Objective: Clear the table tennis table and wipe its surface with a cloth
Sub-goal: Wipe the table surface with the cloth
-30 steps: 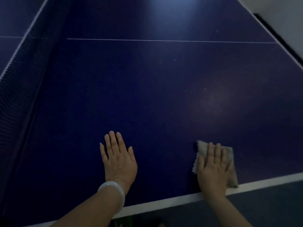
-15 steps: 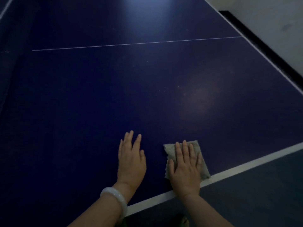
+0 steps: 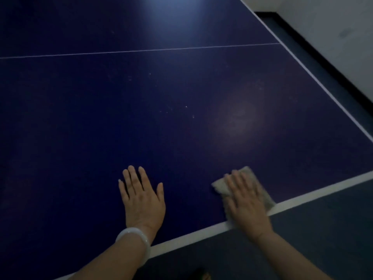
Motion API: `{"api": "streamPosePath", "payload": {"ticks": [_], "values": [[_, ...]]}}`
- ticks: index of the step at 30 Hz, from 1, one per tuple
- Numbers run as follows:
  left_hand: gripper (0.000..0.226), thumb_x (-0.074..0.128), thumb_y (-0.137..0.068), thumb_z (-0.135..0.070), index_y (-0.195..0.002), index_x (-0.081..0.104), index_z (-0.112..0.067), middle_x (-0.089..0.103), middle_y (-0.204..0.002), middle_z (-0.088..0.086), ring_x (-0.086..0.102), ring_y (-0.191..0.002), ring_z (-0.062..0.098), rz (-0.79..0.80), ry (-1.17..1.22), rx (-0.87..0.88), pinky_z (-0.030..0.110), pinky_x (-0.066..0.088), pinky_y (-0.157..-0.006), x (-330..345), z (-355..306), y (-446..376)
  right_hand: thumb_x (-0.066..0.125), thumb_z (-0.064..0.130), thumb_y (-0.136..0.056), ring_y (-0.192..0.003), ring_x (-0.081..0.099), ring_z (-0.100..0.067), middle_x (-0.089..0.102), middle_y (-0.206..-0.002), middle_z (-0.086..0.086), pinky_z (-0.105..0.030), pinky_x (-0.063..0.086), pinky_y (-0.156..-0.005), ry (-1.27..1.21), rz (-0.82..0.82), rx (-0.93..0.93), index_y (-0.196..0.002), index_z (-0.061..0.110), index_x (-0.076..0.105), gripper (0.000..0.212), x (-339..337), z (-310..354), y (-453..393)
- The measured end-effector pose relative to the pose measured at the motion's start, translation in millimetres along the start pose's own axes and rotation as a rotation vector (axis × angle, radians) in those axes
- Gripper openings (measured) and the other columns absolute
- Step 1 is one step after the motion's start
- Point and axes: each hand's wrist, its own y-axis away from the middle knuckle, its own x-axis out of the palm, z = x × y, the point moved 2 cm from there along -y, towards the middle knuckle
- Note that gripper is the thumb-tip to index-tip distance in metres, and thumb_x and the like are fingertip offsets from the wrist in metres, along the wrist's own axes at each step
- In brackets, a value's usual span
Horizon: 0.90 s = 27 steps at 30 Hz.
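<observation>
Dim shot looking down at the dark blue counter (image 3: 161, 122), which is a table tennis top with a white border line (image 3: 314, 190) running along its near edge and a thin white centre line (image 3: 141, 51) crossing farther back. The right hand (image 3: 247, 201) lies flat with fingers straight, pressing down on a small greyish cloth (image 3: 221, 185) close to the near edge, toward the right end of it. The cloth pokes out past the fingertips and on both sides of the hand, and its near corner reaches the white border line. It's a bit blurred there.

The left hand (image 3: 142, 199) is released too, palm down and fingers spread a little, resting on the bare blue surface just inside the near edge, holding nothing. It sits well apart from the cloth. A pale bangle (image 3: 134, 238) sits on that wrist.

A few tiny light specks (image 3: 186, 107) show mid-counter, plus a hazy pale patch (image 3: 238, 118) nearer the right edge. Off the right edge there's a light wall (image 3: 333, 27) with a dark baseboard (image 3: 314, 59).
</observation>
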Motion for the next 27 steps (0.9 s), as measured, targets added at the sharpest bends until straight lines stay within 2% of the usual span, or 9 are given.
{"api": "streamPosePath", "payload": {"ticks": [5, 7, 11, 14, 16, 19, 21, 23, 27], "values": [[0.074, 0.005, -0.094, -0.05, -0.153, 0.004, -0.005, -0.001, -0.16, 0.02, -0.003, -0.149, 0.031, 0.012, -0.021, -0.012, 0.049, -0.001, -0.121, 3.9, -0.4, -0.9, 0.014, 0.043, -0.103, -0.151, -0.008, -0.023, -0.007, -0.165, -0.004, -0.055, -0.001, -0.12, -0.164, 0.005, 0.719, -0.157, 0.023, 0.0, 0.06, -10.2, -28.1, -43.9], [0.07, 0.004, -0.096, -0.048, -0.153, 0.005, -0.006, -0.001, -0.16, 0.019, -0.003, -0.149, 0.03, 0.001, -0.016, -0.015, 0.049, -0.001, -0.121, 5.1, -0.8, -1.0, 0.014, 0.04, -0.1, -0.151, -0.012, -0.028, -0.011, -0.164, -0.008, -0.058, 0.003, -0.119, -0.082, 0.015, 0.523, -0.157, 0.018, -0.001, 0.063, -4.2, 10.3, -51.8], [0.076, -0.003, -0.091, -0.051, -0.153, 0.0, -0.008, -0.007, -0.16, 0.017, -0.009, -0.149, 0.028, 0.009, -0.041, -0.026, 0.048, -0.003, -0.121, 5.8, -0.6, -1.8, 0.021, 0.047, -0.101, -0.152, -0.007, -0.02, -0.001, -0.165, 0.0, -0.054, 0.003, -0.12, -0.029, 0.069, -0.301, -0.157, 0.026, 0.004, 0.062, 12.1, 71.7, -31.1], [0.076, -0.004, -0.09, -0.051, -0.153, -0.002, -0.009, -0.009, -0.16, 0.016, -0.011, -0.149, 0.027, 0.002, -0.034, -0.027, 0.047, -0.004, -0.121, 6.7, 0.5, -2.4, 0.027, 0.048, -0.102, -0.152, 0.005, -0.016, 0.011, -0.164, 0.004, -0.051, 0.01, -0.121, 0.002, 0.052, -0.528, -0.156, 0.032, 0.011, 0.059, 6.8, 33.6, -40.9], [0.074, -0.001, -0.091, -0.051, -0.152, -0.001, -0.009, -0.007, -0.16, 0.017, -0.009, -0.149, 0.027, -0.002, -0.033, -0.027, 0.047, -0.003, -0.121, 7.0, 0.9, -2.6, 0.02, 0.044, -0.1, -0.151, 0.009, -0.02, 0.016, -0.163, -0.001, -0.054, 0.017, -0.12, 0.06, -0.001, -0.304, -0.155, 0.025, 0.01, 0.06, 2.4, -13.4, -60.9], [0.073, 0.004, -0.093, -0.05, -0.152, 0.002, -0.008, -0.003, -0.16, 0.017, -0.005, -0.149, 0.027, -0.008, -0.035, -0.027, 0.048, -0.002, -0.121, 7.5, 0.5, -3.1, 0.011, 0.042, -0.102, -0.151, 0.0, -0.022, 0.005, -0.165, -0.003, -0.054, 0.008, -0.12, -0.049, -0.033, 0.386, -0.157, 0.022, 0.002, 0.059, -9.2, -55.9, -81.7], [0.072, 0.004, -0.094, -0.05, -0.152, 0.004, -0.008, -0.003, -0.16, 0.016, -0.005, -0.149, 0.027, -0.007, -0.035, -0.03, 0.048, -0.001, -0.121, 8.2, 0.5, -2.9, 0.016, 0.043, -0.102, -0.151, -0.003, -0.024, 0.0, -0.165, -0.003, -0.055, 0.003, -0.12, -0.108, -0.049, 0.564, -0.157, 0.023, 0.001, 0.06, -10.9, -35.3, -84.5], [0.069, 0.002, -0.097, -0.049, -0.152, 0.006, -0.008, 0.0, -0.16, 0.017, -0.003, -0.149, 0.027, -0.017, -0.039, -0.03, 0.048, 0.001, -0.121, 8.6, 0.4, -2.4, 0.022, 0.043, -0.102, -0.151, -0.002, -0.027, 0.001, -0.165, -0.007, -0.056, 0.006, -0.12, -0.037, -0.057, 0.363, -0.157, 0.019, 0.003, 0.063, -4.5, 6.4, -82.8], [0.074, 0.001, -0.093, -0.05, -0.152, 0.012, -0.006, 0.004, -0.16, 0.018, 0.0, -0.149, 0.028, -0.003, -0.043, -0.027, 0.048, 0.003, -0.121, 6.7, -0.9, -2.3, 0.022, 0.046, -0.102, -0.152, 0.002, -0.021, 0.009, -0.164, -0.001, -0.053, 0.006, -0.119, 0.024, 0.028, -0.466, -0.157, 0.026, 0.013, 0.059, 8.3, 72.2, -65.0]]}}
